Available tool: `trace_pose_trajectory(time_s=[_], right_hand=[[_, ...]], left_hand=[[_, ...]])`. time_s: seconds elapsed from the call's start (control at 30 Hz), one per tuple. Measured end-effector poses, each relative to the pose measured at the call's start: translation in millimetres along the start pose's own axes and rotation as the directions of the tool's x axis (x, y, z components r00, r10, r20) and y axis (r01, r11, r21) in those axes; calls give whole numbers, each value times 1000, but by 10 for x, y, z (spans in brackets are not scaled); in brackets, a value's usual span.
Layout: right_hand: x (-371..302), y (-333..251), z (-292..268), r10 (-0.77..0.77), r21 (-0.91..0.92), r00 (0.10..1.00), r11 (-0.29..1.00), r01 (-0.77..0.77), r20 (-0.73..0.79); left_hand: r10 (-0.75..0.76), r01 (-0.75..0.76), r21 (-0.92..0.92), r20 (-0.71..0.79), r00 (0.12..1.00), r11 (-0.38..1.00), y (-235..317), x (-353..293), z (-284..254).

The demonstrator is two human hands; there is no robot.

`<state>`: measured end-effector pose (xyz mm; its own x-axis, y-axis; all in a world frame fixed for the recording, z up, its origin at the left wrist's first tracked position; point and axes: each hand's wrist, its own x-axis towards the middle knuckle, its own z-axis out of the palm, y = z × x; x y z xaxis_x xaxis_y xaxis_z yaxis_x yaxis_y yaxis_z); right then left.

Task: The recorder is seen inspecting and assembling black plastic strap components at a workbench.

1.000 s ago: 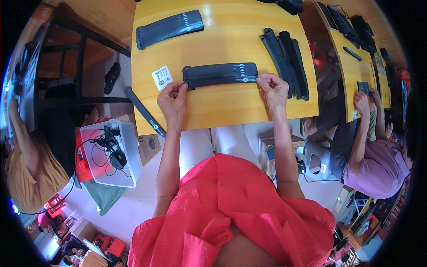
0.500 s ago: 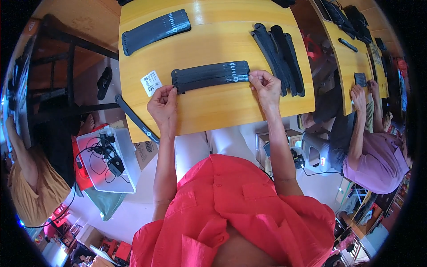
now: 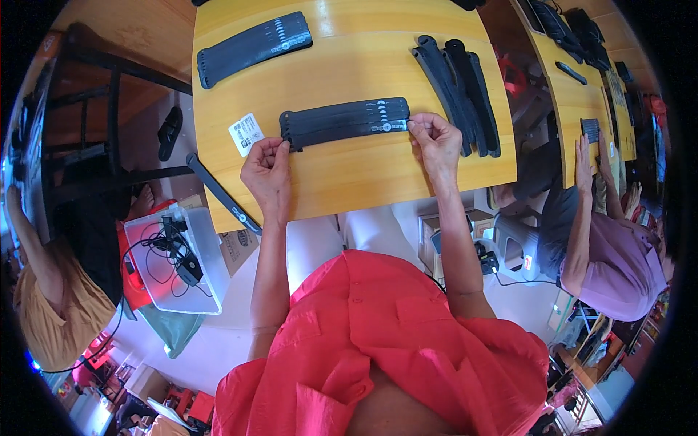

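Note:
A set of overlapping black straps (image 3: pixel 338 125) with white print lies across the near middle of the wooden table (image 3: pixel 349 190). My left hand (image 3: pixel 267 171) is closed in a pinch at the lower corner of its left end. At the opposite end my right hand (image 3: pixel 438 145) pinches the lower right corner between thumb and fingers. Just above my left hand sits a white printed label (image 3: pixel 246 134). A similar set of black straps (image 3: pixel 251 51) lies at the far left, and several loose black straps (image 3: pixel 456 98) are heaped on the right side.
A single black strap (image 3: pixel 222 192) lies along the table's left edge. On the floor to the left stands a clear plastic bin (image 3: pixel 207 269) with black cables. A grey stool (image 3: pixel 512 243) is at the right, near a person in purple (image 3: pixel 618 265) at another table (image 3: pixel 574 116).
My hands keep their pinches with barely any movement; the strap set sits almost the same. At the right, the other person's hands have changed position, with the near hand's fingers straightened.

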<state>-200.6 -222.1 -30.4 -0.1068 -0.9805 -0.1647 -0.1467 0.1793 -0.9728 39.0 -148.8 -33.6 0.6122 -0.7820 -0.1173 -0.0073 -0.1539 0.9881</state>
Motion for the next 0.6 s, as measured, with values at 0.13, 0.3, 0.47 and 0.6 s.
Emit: trace_pose_trajectory(time_s=[0.13, 0.3, 0.47, 0.6], right_hand=[[-6, 8, -6, 12, 19, 1000, 1000, -12, 5], [0, 28, -20, -37, 92, 998, 995, 32, 49], [1, -9, -8, -32, 66, 999, 997, 30, 31], [1, -10, -6, -29, 65, 999, 997, 27, 25]], left_hand=[[-16, 16, 28, -10, 1000, 999, 16, -6, 10], [-10, 12, 67, -22, 1000, 998, 36, -9, 17], [-5, 5, 45, -12, 1000, 999, 8, 4, 16], [-18, 18, 17, -3, 1000, 1000, 14, -2, 14]])
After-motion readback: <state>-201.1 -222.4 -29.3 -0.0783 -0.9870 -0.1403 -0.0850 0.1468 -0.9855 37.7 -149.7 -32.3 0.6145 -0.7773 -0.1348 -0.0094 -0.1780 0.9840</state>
